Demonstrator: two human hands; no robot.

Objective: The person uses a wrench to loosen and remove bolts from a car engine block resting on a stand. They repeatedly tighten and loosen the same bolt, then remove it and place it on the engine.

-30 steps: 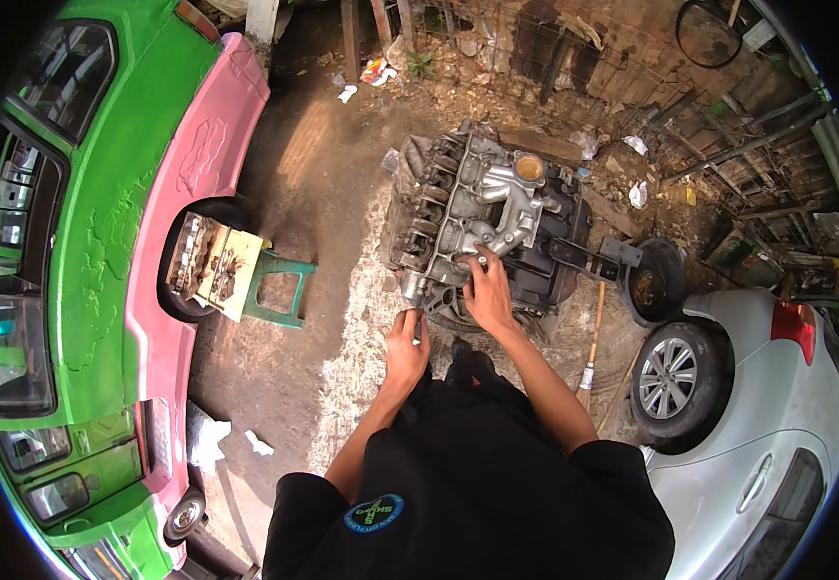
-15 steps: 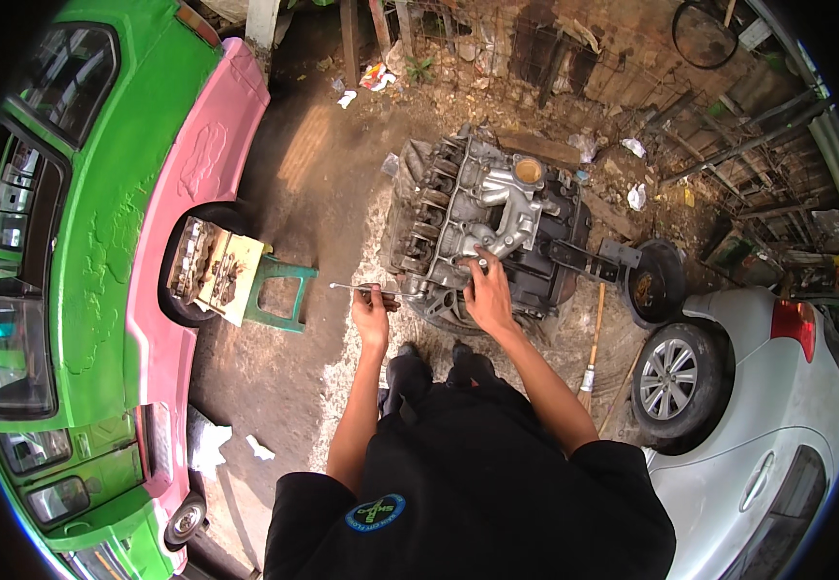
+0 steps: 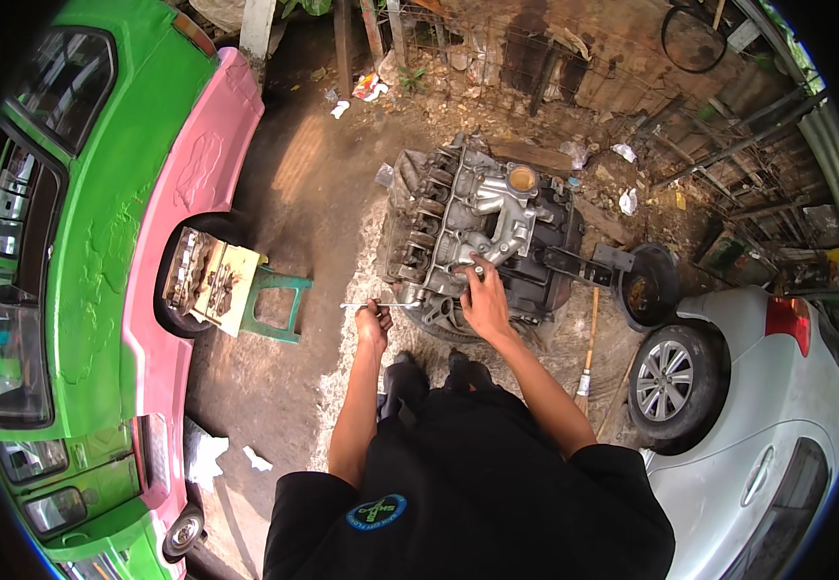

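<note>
A greasy engine (image 3: 421, 232) with a silver intake manifold (image 3: 513, 224) sits on the ground in front of me. My left hand (image 3: 372, 327) is closed around a thin metal wrench (image 3: 402, 305), held roughly level at the engine's near left corner. The wrench's right end lies at that corner; whether it grips a fastener is too small to tell. My right hand (image 3: 485, 302) rests on the engine's near side, just below the manifold. Its fingers are stretched and apart, and the spot under the fingertips is partly hidden.
Left of me, a green stool (image 3: 284, 307) carries a board (image 3: 233, 281) with metal engine parts, beside a green and pink vehicle (image 3: 190, 159). On the right stand a black basin (image 3: 664, 287), a broom (image 3: 585, 375) and a silver car (image 3: 763, 387). Litter and scrap lie along the far wall.
My left hand has brought the wrench to the right and levelled it, its right end now at the engine's corner. My right hand stays on the engine. The whole view has shifted slightly.
</note>
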